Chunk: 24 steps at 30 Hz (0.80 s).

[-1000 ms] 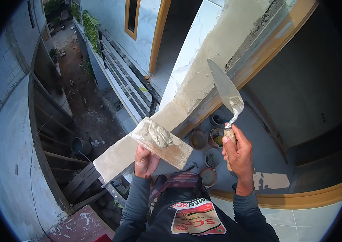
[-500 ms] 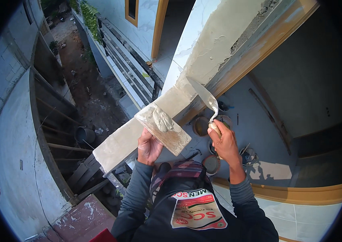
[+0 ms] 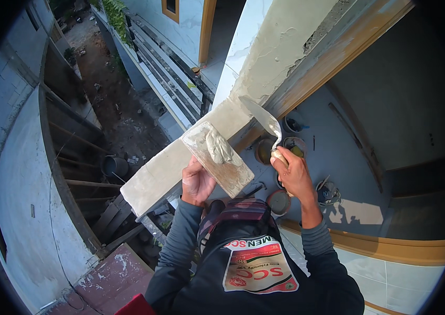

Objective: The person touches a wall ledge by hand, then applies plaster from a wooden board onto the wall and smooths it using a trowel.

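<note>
My left hand (image 3: pixel 197 182) is closed on a flat rectangular plasterer's hawk (image 3: pixel 237 176), gripping it from beneath. A lump of wet grey mortar (image 3: pixel 217 148) sits on the hawk's upper half. My right hand (image 3: pixel 295 176) is wrapped around the wooden handle of a pointing trowel (image 3: pixel 260 116). The trowel's tip lies against the plastered surface where the pale ledge (image 3: pixel 162 173) meets the plastered wall (image 3: pixel 280 58). Below the hawk, part of the ledge is hidden.
Several buckets (image 3: pixel 279 202) stand on the floor to the right, under a wood-trimmed edge (image 3: pixel 358 68). On the left, a drop falls to a dirt passage (image 3: pixel 107 89) with a dark bucket (image 3: pixel 114 166). Railing bars (image 3: pixel 172 71) run behind the ledge.
The hawk has shifted slightly right and turned a little clockwise with my left hand. My right hand has edged slightly right and down, while the trowel tip stays near the same joint.
</note>
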Each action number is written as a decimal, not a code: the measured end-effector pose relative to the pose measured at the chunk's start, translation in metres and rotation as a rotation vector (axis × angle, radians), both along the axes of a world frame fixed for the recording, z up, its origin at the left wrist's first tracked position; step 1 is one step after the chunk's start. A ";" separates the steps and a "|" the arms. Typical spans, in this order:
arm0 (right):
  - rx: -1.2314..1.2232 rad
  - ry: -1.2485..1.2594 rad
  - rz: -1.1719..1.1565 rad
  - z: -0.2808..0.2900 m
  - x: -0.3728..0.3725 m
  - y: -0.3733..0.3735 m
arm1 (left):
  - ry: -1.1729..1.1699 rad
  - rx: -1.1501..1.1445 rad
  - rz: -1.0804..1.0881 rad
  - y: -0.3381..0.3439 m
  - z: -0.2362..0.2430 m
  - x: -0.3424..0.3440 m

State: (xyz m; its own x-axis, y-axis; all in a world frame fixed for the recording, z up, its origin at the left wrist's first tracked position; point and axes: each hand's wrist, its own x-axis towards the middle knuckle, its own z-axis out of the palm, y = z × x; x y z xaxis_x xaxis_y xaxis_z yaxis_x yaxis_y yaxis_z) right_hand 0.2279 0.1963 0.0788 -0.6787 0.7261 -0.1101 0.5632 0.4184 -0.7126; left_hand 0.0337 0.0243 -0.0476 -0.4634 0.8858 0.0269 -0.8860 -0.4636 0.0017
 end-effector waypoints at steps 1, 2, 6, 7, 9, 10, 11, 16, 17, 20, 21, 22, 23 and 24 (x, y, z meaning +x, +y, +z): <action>0.051 0.063 -0.005 0.005 0.002 -0.002 | -0.006 -0.005 -0.003 0.001 0.000 0.000; 0.103 0.127 -0.005 0.008 0.004 -0.005 | -0.012 -0.008 -0.001 0.002 0.000 0.001; -0.046 0.150 0.004 0.029 0.025 -0.018 | -0.039 0.037 -0.008 0.009 -0.002 0.002; -0.140 0.146 0.022 0.036 0.035 -0.022 | -0.048 0.052 -0.013 0.011 -0.003 0.001; 0.157 0.209 0.234 0.039 0.045 -0.025 | -0.064 0.061 -0.033 0.014 -0.006 -0.001; 0.217 0.193 0.309 0.043 0.053 -0.024 | -0.091 0.052 -0.055 0.018 -0.007 -0.004; 0.278 0.193 0.385 0.046 0.061 -0.022 | -0.089 0.067 -0.064 0.020 -0.008 -0.006; 0.386 0.093 0.469 0.046 0.079 -0.010 | -0.032 0.073 -0.097 0.034 -0.014 -0.016; 0.426 0.088 0.475 0.044 0.079 -0.010 | -0.044 0.089 -0.122 0.034 -0.015 -0.015; 0.565 0.067 0.428 0.035 0.072 -0.011 | -0.066 0.081 -0.173 0.037 -0.018 -0.010; 0.599 0.107 0.432 0.033 0.070 -0.012 | -0.078 0.094 -0.188 0.037 -0.019 -0.008; 0.629 0.133 0.430 0.031 0.066 -0.012 | -0.077 0.097 -0.199 0.038 -0.020 -0.007; 0.664 0.165 0.427 0.030 0.064 -0.013 | -0.082 0.114 -0.200 0.039 -0.021 -0.007; 0.671 0.168 0.439 0.030 0.062 -0.013 | -0.075 0.121 -0.200 0.043 -0.022 -0.006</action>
